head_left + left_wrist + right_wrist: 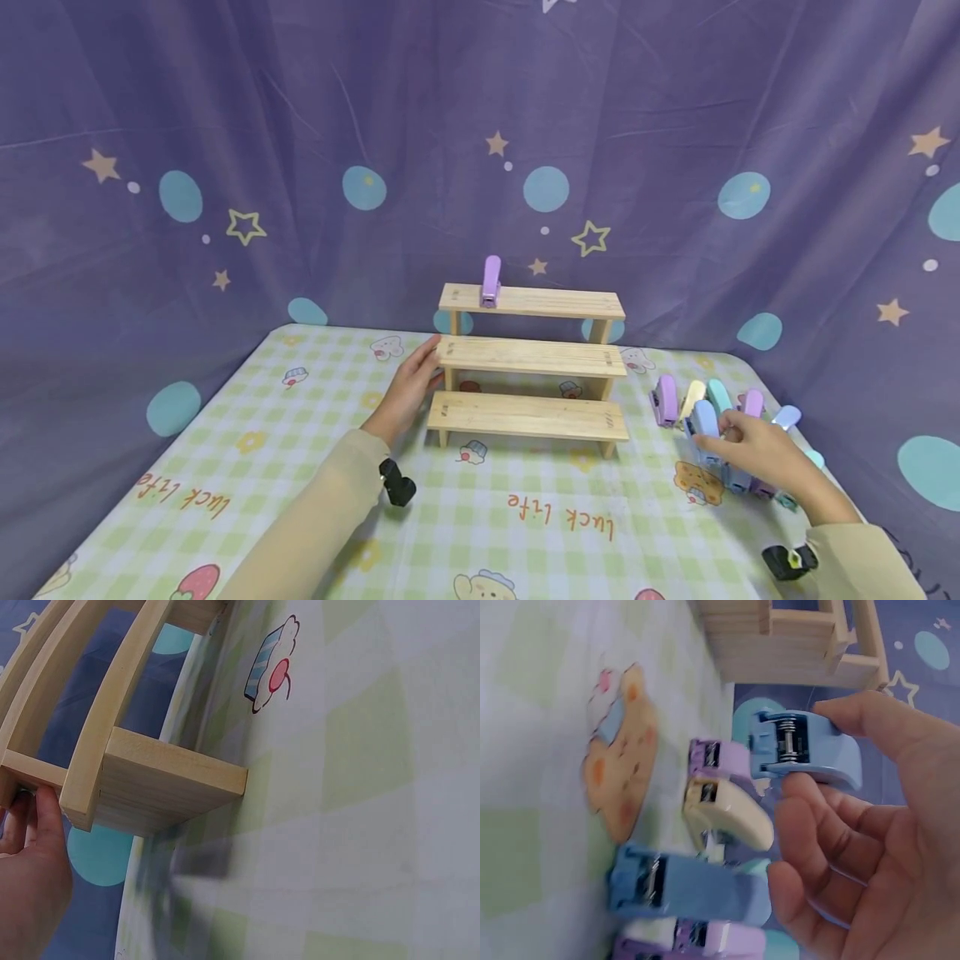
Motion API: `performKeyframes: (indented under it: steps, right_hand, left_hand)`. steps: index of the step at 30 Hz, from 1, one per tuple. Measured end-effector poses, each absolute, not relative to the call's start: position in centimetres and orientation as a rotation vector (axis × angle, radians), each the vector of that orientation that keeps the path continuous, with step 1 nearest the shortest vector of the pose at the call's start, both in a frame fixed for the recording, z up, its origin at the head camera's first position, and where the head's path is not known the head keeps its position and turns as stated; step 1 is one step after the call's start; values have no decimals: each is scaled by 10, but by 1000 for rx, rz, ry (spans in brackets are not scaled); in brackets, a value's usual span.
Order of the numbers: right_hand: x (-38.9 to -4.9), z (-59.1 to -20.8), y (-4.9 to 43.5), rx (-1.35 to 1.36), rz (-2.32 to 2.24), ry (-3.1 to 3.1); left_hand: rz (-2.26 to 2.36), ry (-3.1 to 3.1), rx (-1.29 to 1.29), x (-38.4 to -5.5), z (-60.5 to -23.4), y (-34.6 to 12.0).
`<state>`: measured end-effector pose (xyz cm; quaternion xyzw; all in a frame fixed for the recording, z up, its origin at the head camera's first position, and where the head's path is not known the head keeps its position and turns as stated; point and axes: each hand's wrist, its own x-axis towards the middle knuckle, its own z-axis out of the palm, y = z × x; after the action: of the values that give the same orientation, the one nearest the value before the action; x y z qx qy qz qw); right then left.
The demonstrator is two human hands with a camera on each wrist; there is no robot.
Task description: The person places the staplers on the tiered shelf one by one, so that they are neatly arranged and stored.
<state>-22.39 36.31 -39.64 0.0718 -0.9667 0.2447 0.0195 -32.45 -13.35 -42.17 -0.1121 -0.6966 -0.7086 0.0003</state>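
A three-tier wooden display shelf (525,356) stands at the back of the table, with a purple stapler (491,282) upright on its top tier. My left hand (408,385) touches the left end of the shelf near the middle tier. In the left wrist view, its fingertips meet that board end (34,769) and are partly hidden by it. On the right, my right hand (761,450) pinches a light blue stapler (810,746) between thumb and fingers, above the others. A purple stapler (720,759), a cream stapler (731,814) and another blue stapler (690,889) are close beneath it.
Several more staplers in pastel colours, among them a pink-purple one (752,402) and a blue one (786,417), crowd the table's right side. A checked tablecloth (285,467) covers the table. A purple patterned curtain (420,108) hangs behind.
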Motion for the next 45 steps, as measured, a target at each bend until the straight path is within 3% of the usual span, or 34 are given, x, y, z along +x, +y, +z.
performKeyframes:
  steps: [12, 45]
  right_hand:
    - [-237, -372, 332, 289, 765, -2786]
    - [-322, -325, 214, 486, 1065, -2516]
  left_hand:
    - [-2241, -2158, -355, -325, -423, -132]
    - [-2257, -2114, -329, -325, -421, -131]
